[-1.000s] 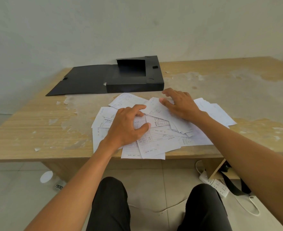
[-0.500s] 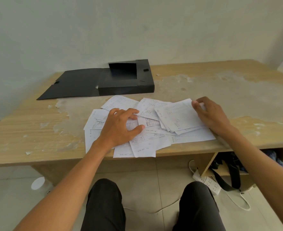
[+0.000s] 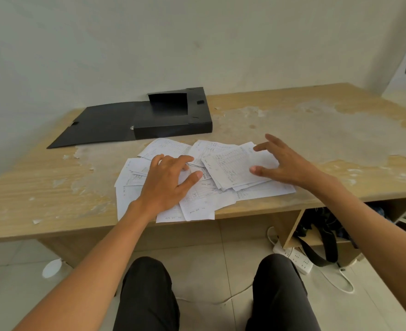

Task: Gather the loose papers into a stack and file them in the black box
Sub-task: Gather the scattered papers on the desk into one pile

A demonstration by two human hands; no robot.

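Several loose white papers (image 3: 230,168) lie overlapping near the front edge of the wooden table (image 3: 42,194). My left hand (image 3: 166,185) rests on the left part of the pile with fingers bent and thumb spread. Over the pile's right side is my right hand (image 3: 285,161), fingers spread and relaxed, thumb touching the top sheets. The black box (image 3: 173,126) lies open behind the papers, its lid flap (image 3: 97,126) spread flat to the left.
A wall stands right behind the table. Peeled patches mark the tabletop's right half (image 3: 328,130). Under the table at the right are a shelf with a black bag (image 3: 321,232) and a white power strip (image 3: 297,258) with cables. My knees sit below the front edge.
My right hand has slid the right-side sheets leftward onto the pile and now spreads its fingers above them. My left hand has stayed on the pile's left part.
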